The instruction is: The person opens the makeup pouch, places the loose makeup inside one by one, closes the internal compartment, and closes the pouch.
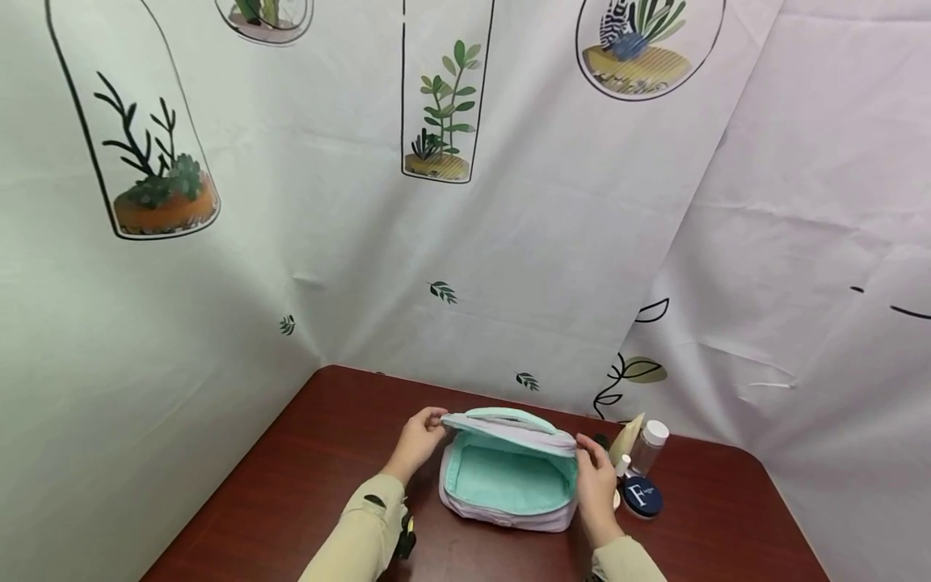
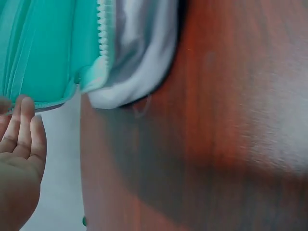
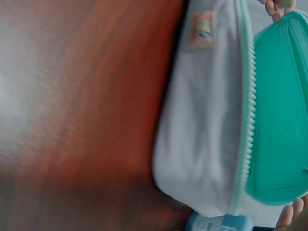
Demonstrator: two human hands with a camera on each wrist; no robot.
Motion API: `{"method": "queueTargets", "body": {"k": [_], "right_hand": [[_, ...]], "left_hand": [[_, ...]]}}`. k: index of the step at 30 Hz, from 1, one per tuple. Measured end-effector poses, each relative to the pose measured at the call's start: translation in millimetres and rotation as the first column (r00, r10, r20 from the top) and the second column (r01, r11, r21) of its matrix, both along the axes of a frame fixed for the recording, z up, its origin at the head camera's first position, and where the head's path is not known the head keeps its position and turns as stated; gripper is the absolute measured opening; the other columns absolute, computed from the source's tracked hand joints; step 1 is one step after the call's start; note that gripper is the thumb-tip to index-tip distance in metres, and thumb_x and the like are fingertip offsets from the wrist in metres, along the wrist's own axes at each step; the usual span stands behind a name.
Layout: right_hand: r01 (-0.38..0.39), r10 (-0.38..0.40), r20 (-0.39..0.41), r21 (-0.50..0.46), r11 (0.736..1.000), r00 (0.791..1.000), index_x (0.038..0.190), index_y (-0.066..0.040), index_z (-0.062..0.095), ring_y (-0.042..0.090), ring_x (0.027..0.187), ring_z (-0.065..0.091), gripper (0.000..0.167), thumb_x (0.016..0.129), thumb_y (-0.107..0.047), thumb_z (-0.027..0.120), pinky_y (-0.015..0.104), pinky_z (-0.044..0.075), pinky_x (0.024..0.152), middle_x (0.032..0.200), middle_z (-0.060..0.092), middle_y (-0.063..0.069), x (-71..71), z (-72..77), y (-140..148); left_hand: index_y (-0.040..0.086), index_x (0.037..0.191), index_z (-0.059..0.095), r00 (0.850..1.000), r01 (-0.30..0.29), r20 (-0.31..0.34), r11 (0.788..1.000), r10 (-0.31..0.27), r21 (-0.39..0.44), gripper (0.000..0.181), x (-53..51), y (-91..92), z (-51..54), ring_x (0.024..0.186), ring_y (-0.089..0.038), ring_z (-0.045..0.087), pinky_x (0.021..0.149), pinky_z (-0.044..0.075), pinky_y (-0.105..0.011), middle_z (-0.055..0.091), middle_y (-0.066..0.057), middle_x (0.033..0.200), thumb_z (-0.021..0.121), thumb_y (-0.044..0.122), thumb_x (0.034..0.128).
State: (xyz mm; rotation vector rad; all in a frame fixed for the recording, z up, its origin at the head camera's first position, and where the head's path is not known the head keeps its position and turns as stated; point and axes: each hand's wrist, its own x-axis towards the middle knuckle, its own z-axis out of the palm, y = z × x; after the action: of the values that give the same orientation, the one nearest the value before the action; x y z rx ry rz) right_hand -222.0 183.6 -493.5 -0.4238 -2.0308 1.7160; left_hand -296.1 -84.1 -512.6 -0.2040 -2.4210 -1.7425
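Observation:
A pale lavender cosmetic bag (image 1: 502, 516) with mint-green lining stands unzipped on the table, its lid (image 1: 512, 430) raised. Its inside looks bare in the head view. At the lid's left corner, my left hand (image 1: 418, 440) pinches the edge between thumb and fingers. My right hand (image 1: 596, 485) holds the lid's right corner. In the left wrist view the left hand (image 2: 21, 163) is at the lid's rim, thumb partly cut off. The right wrist view shows the bag's front wall (image 3: 202, 125) with a small patch, and right fingertips (image 3: 291, 211) at the lid.
Right of the bag stand a clear bottle with a white cap (image 1: 655, 433), a beige tube (image 1: 627, 436) and a small white-capped item (image 1: 622, 465). A round dark-blue case (image 1: 643, 496) marked F lies nearby. Behind the brown table (image 1: 305, 453) hangs a printed cloth (image 1: 545, 242).

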Motion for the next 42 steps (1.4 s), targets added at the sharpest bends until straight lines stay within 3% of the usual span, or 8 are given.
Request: {"method": "queueTargets", "body": {"k": [6,10,15,23,29,34,38,42], "right_hand": [[0.032,-0.035,-0.096,-0.03,0.999,0.995,0.116,0.007,0.048,0.009,0.094,0.049,0.028,0.089,0.002,0.044,0.011,0.037,0.071,0.11,0.056,0.021,-8.0,6.4,0],[0.023,-0.022,-0.023,0.037,0.999,0.999,0.114,0.006,0.05,0.02,0.099,0.05,0.027,0.089,0.0,0.045,0.017,0.038,0.071,0.113,0.055,0.022,-10.9,9.4,2],[-0.09,0.068,0.124,0.18,0.98,0.99,0.126,0.006,0.047,0.034,0.107,0.047,0.038,0.089,-0.003,0.045,0.034,0.041,0.077,0.121,0.045,0.024,-11.3,7.5,6],[-0.138,0.091,0.154,0.332,0.933,0.984,0.129,0.009,0.044,0.041,0.112,0.045,0.044,0.087,-0.003,0.048,0.051,0.038,0.087,0.125,0.041,0.027,-9.9,3.6,8],[0.007,-0.038,0.075,0.38,0.925,0.996,0.108,0.008,0.058,0.032,0.09,0.051,0.029,0.081,0.0,0.051,0.039,0.04,0.074,0.105,0.05,0.022,-9.0,11.6,28],[0.122,-0.159,0.043,0.456,0.881,0.986,0.098,0.006,0.061,0.034,0.087,0.052,0.024,0.078,-0.003,0.052,0.042,0.039,0.073,0.097,0.05,0.02,-8.8,13.7,61],[0.088,-0.173,0.125,0.506,0.858,0.977,0.103,0.007,0.058,0.04,0.094,0.049,0.029,0.078,-0.007,0.054,0.05,0.038,0.077,0.101,0.049,0.024,-6.3,8.2,81],[-0.023,-0.135,0.252,0.539,0.842,0.958,0.111,0.009,0.054,0.047,0.102,0.047,0.036,0.081,-0.01,0.055,0.055,0.038,0.082,0.109,0.047,0.03,-6.0,1.5,91]], "left_hand": [[-0.003,0.106,0.063,0.995,-0.049,-0.092,0.996,0.042,-0.071,0.021,-6.3,5.9,13.1,0.082,-0.021,0.053,0.069,0.048,-0.033,0.056,-0.011,0.094,0.061,0.008,0.0886],[-0.001,0.114,0.062,0.996,-0.051,-0.074,0.989,0.041,-0.137,0.026,-8.1,12.4,19.0,0.097,-0.029,0.056,0.078,0.048,-0.042,0.056,-0.017,0.111,0.059,0.011,0.0907],[0.012,0.134,0.049,0.999,0.011,-0.043,0.985,-0.019,-0.174,0.039,-9.3,23.7,20.3,0.104,-0.035,0.055,0.08,0.045,-0.047,0.051,-0.018,0.129,0.052,0.01,0.0951],[0.02,0.143,0.037,0.983,0.109,-0.105,0.937,-0.151,-0.331,0.056,-11.3,33.3,18.1,0.134,-0.034,0.026,0.06,0.042,-0.032,0.021,-0.006,0.152,0.041,-0.004,0.0926],[0.018,0.144,0.037,0.987,0.134,-0.031,0.914,-0.158,-0.383,0.06,-7.0,33.8,19.5,0.135,-0.036,0.021,0.071,0.042,-0.037,0.021,-0.008,0.151,0.043,-0.006,0.0893],[0.022,0.145,0.034,0.987,0.155,0.026,0.919,-0.156,-0.361,0.064,-4.8,34.1,19.8,0.131,-0.038,0.023,0.074,0.043,-0.04,0.022,-0.016,0.147,0.047,-0.006,0.0882],[0.024,0.146,0.032,0.987,0.159,0.035,0.923,-0.156,-0.351,0.066,-6.5,33.6,20.6,0.127,-0.036,0.026,0.073,0.043,-0.04,0.025,-0.018,0.144,0.048,-0.005,0.0881],[0.024,0.146,0.031,0.986,0.165,0.041,0.922,-0.161,-0.352,0.066,-9.7,32.7,21.2,0.127,-0.036,0.026,0.074,0.042,-0.04,0.024,-0.018,0.144,0.048,-0.004,0.0885]]}}
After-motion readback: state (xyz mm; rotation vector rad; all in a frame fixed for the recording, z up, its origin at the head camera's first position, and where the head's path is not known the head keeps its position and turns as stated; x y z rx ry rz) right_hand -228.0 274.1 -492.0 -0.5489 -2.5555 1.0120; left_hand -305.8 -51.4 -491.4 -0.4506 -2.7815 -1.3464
